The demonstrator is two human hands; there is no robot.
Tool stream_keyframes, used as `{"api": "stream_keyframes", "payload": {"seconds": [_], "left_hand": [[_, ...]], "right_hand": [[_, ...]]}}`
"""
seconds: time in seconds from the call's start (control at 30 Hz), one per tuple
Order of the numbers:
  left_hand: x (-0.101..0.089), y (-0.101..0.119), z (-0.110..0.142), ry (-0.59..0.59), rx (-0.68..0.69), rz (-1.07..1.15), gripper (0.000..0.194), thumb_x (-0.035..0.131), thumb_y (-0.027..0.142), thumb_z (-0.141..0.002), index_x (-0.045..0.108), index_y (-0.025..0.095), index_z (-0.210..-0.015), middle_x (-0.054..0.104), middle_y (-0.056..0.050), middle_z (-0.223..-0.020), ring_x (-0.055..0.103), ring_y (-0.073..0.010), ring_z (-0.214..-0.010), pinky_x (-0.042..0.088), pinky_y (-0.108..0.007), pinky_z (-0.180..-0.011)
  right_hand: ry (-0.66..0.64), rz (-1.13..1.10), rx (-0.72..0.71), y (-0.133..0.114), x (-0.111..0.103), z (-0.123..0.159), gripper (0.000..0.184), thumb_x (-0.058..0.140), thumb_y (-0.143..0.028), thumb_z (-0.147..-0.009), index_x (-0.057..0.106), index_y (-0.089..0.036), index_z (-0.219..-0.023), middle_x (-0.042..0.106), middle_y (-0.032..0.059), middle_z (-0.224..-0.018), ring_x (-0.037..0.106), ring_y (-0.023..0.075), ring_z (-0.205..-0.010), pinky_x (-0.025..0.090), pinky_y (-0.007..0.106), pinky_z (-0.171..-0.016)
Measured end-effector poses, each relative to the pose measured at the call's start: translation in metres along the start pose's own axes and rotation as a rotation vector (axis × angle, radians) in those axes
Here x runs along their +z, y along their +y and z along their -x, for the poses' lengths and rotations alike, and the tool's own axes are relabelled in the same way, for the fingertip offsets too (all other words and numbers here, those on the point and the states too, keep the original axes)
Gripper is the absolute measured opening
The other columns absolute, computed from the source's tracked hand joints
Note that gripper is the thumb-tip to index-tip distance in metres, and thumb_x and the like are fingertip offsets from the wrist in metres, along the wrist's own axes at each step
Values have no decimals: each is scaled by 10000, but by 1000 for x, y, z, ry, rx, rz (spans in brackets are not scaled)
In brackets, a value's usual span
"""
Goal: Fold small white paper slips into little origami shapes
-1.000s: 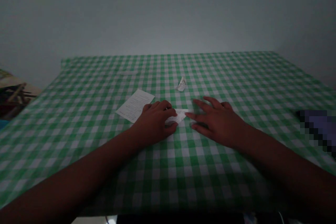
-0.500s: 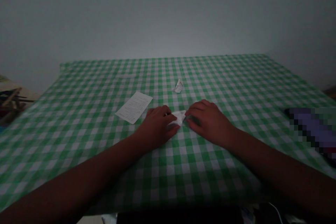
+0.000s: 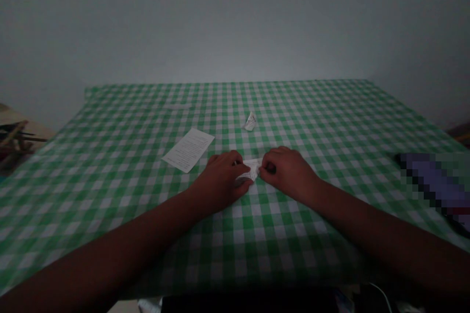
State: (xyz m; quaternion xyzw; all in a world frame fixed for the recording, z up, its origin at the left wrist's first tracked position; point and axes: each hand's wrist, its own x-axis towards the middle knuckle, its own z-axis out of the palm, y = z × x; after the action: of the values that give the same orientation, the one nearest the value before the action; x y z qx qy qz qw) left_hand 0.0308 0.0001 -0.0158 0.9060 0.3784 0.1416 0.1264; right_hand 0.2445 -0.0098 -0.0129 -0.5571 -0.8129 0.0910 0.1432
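Note:
Between my hands, low on the tablecloth, lies a small folded piece of printed paper [image 3: 251,168]. My left hand [image 3: 221,178] grips its left part, thumb at the near edge and fingers over the top. At the paper's right end, my right hand [image 3: 288,172] pinches the edge between thumb and curled forefinger. Both hands cover parts of the paper, so its full shape is hidden. Left of my left hand, a flat printed sheet [image 3: 188,150] rests at a slant. Farther back stands or lies a small folded paper piece [image 3: 250,121].
A green and white checked tablecloth [image 3: 235,244] covers the table. A pale strip [image 3: 178,106] lies toward the back left. At the right edge is a dark, pixelated flat object [image 3: 435,181]. The wall [image 3: 235,34] rises behind the table.
My right hand, spread beside the paper a second ago, has come in and closed on its right end. My left hand keeps its hold. The view has tilted slightly.

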Motion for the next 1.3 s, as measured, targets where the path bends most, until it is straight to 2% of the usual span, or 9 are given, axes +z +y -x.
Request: {"api": "stream_keyframes", "payload": {"seconds": [0.17, 0.27, 0.4, 0.57, 0.67, 0.87, 0.97, 1.17, 1.3], "left_hand": [[-1, 1, 0, -6, -10, 10, 253, 641, 354, -897, 699, 230, -1109, 607, -68, -1139, 573, -235, -1087, 415, -441, -961], [-2, 1, 0, -6, -10, 5, 258, 645, 358, -892, 699, 228, -1108, 606, -70, -1137, 572, -239, -1088, 408, -456, -967], [-4, 1, 1, -9, 1, 11, 254, 642, 338, -887, 695, 231, -1111, 602, -62, -1114, 575, -232, -1061, 408, -455, -962], [-5, 2, 1, -9, 11, 15, 244, 634, 297, -877, 698, 225, -1102, 597, -63, -1106, 569, -238, -1079, 413, -445, -942], [-4, 1, 1, -10, 3, 25, 257, 645, 298, -869, 699, 222, -1108, 598, -63, -1110, 572, -239, -1075, 413, -448, -940], [-4, 0, 1, -11, -3, 30, 274, 633, 327, -886, 690, 234, -1137, 599, -62, -1142, 571, -236, -1092, 404, -456, -964], [-4, 1, 1, -7, -4, 29, 263, 635, 327, -883, 692, 234, -1122, 604, -65, -1143, 574, -237, -1084, 406, -455, -966], [-5, 2, 0, -15, 6, 29, 244, 637, 298, -872, 700, 236, -1100, 605, -64, -1114, 576, -240, -1082, 410, -449, -952], [-4, 1, 0, -13, 0, 20, 256, 639, 314, -876, 697, 233, -1112, 605, -66, -1119, 579, -242, -1081, 409, -458, -963]], "right_hand": [[54, 38, 83, 13, -1, -8, 154, 619, -263, -848, 599, -197, -710, 635, 22, -749, 547, 179, -743, 384, 328, -721], [70, 23, 85, 14, -4, -7, 151, 602, -257, -863, 599, -195, -725, 635, 27, -767, 557, 181, -764, 395, 333, -747], [51, -43, -13, 3, -6, 1, 109, 613, -258, -870, 632, -191, -787, 640, 22, -793, 571, 185, -811, 396, 331, -771], [-9, -22, -113, -16, -2, 10, 127, 636, -261, -860, 629, -190, -755, 637, 9, -767, 567, 183, -798, 370, 337, -763], [-11, -18, -74, -14, -1, 7, 147, 634, -262, -860, 621, -188, -734, 635, 8, -752, 563, 176, -773, 364, 327, -737], [22, -4, 80, 7, -4, -5, 142, 616, -247, -853, 614, -188, -724, 630, 15, -751, 555, 173, -753, 367, 317, -715], [28, 17, 64, 3, -4, -3, 145, 603, -247, -860, 611, -187, -728, 634, 20, -760, 562, 181, -773, 366, 325, -729], [-26, -18, -74, -18, -1, 7, 154, 617, -264, -868, 621, -190, -733, 647, 12, -762, 573, 185, -785, 364, 336, -743], [-11, -23, 15, -6, -3, 1, 151, 615, -256, -859, 614, -189, -724, 644, 14, -749, 566, 175, -758, 378, 324, -735]]}}
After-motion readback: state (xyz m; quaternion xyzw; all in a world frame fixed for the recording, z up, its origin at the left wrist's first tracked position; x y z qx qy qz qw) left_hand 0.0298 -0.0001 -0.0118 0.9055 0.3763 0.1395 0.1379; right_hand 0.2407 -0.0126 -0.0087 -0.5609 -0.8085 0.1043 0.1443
